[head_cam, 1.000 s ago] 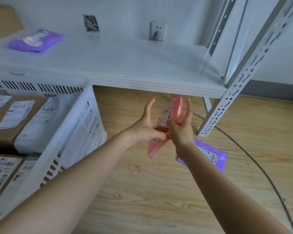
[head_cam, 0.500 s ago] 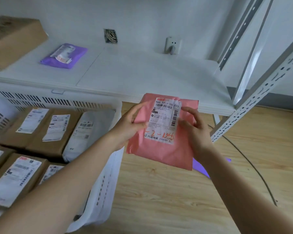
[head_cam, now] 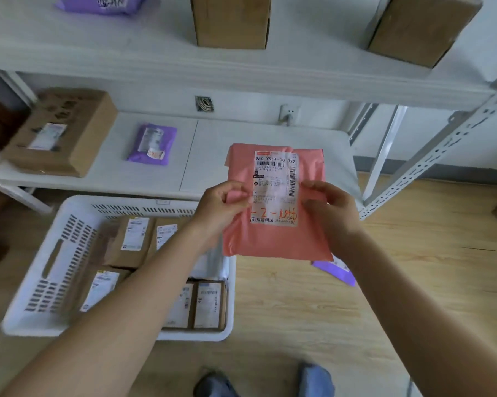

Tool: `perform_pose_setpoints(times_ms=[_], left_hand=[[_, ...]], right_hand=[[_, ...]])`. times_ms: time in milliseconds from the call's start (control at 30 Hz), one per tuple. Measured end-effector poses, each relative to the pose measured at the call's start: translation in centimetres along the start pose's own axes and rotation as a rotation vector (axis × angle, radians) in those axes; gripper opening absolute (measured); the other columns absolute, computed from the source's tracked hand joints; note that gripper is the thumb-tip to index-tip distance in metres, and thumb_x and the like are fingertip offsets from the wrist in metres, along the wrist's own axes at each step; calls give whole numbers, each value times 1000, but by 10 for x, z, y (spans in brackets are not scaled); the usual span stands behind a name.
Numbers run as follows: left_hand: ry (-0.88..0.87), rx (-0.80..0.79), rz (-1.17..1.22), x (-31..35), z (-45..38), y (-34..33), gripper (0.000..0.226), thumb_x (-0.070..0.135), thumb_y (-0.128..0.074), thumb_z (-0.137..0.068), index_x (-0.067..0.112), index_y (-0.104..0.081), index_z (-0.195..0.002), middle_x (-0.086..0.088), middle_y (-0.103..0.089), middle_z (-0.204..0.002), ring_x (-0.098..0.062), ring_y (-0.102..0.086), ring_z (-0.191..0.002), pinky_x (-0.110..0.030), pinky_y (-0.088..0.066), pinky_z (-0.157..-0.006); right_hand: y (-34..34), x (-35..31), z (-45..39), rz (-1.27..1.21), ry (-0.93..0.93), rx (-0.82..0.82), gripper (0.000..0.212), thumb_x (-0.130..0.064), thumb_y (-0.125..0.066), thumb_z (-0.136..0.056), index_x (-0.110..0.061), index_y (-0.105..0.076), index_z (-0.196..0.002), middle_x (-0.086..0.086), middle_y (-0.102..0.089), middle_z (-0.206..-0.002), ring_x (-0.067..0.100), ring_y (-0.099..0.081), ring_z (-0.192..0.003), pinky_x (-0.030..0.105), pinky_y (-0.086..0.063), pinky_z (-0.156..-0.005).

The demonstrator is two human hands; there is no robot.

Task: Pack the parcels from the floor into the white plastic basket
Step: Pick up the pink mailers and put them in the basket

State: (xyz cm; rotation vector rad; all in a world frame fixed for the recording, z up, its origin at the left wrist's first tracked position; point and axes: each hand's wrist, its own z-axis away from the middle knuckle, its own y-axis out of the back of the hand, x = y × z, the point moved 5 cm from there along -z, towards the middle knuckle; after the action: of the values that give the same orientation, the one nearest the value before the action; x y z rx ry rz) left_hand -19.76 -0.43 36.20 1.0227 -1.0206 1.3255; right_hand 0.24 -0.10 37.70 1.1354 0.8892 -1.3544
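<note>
Your left hand (head_cam: 221, 204) and right hand (head_cam: 331, 206) pinch the pink plastic mailer parcel (head_cam: 276, 245) upright, label facing you, long axis vertical, right of the white slotted plastic basket (head_cam: 55, 253).

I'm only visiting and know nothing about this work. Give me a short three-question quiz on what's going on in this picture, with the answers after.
1. True or false: the pink parcel already lies inside the white basket.
2. Which hands hold the pink parcel? A) left hand only B) right hand only C) both
3. Fill in: a purple parcel lies on the ____, partly hidden behind the pink one.

Key:
1. False; it is held up in the air, label facing the camera.
2. C; each hand pinches one side edge.
3. Floor; another purple parcel lies on the lower shelf.
</note>
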Motion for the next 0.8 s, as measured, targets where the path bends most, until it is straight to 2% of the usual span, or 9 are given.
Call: perform_pose_setpoints(times_ms=[67,167,233,367,467,567,667,700,800], left_hand=[[-3,-17,-23,32,19,12,25,-2,-63,-83,22,-63,-77,7,-65,-82,3,-65,-63,-14,-53,-59],[-35,-31,-55,75,41,27,25,-2,-64,-82,23,-63,-76,5,-64,-81,-3,-62,-69,-20,-52,-71],[-69,-9,-67,96,56,39,25,-2,-64,-82,23,-62,-75,6,-63,-82,-2,-61,-73,-16,-52,-71],[-93,10,-120,113,94,68,25,-2,-64,-82,22,-61,-76,8,-62,-88,-4,-61,-80,-12,-52,-69],[-117,50,-161,117,126,97,26,-2,-64,-82,23,-60,-75,9,-62,-87,-5,-60,-79,-14,-53,-70],[-130,60,-210,119,159,119,24,2,-66,-82,25,-61,-76,12,-62,-86,-2,-59,-76,-14,-52,-65],[-134,82,-208,122,182,139,24,3,-67,-81,26,-62,-77,8,-64,-93,-10,-63,-85,-21,-55,-73],[-131,87,-212,123,188,147,25,3,-66,-82,27,-63,-77,8,-64,-92,-11,-63,-86,-24,-55,-76],[-83,78,-229,124,194,170,30,1,-67,-80,30,-65,-76,10,-65,-90,-10,-64,-85,-24,-54,-75]], right_hand=[[-7,-30,21,-38,-19,-5,41,7,-50,-82,-29,-68,-77,-9,-65,-73,-2,-61,-46,12,-47,-43],[-16,-65,49,-72,-6,-31,41,6,-50,-83,-30,-69,-81,-6,-66,-81,-2,-63,-50,13,-49,-46],[-26,-83,67,-76,-8,-104,44,4,-50,-85,-36,-70,-82,-6,-66,-87,1,-65,-56,16,-51,-49],[-49,-98,106,-27,-31,-230,50,4,-47,-84,-42,-68,-86,4,-59,-106,20,-66,-81,20,-53,-53],[-63,-95,138,-32,-22,-235,50,9,-48,-83,-37,-66,-91,4,-54,-101,28,-62,-94,31,-56,-69],[-74,-94,168,14,26,-180,49,12,-49,-82,-33,-66,-89,-1,-56,-92,25,-61,-89,35,-54,-79],[-87,-103,194,45,68,-122,46,10,-51,-82,-33,-66,-84,-4,-57,-88,14,-55,-68,18,-49,-57],[-93,-106,200,44,75,-110,45,10,-52,-82,-33,-66,-83,-5,-58,-87,13,-54,-67,16,-48,-56],[-113,-112,215,36,81,-86,45,12,-51,-82,-31,-65,-83,-7,-58,-88,18,-58,-77,24,-50,-68]])
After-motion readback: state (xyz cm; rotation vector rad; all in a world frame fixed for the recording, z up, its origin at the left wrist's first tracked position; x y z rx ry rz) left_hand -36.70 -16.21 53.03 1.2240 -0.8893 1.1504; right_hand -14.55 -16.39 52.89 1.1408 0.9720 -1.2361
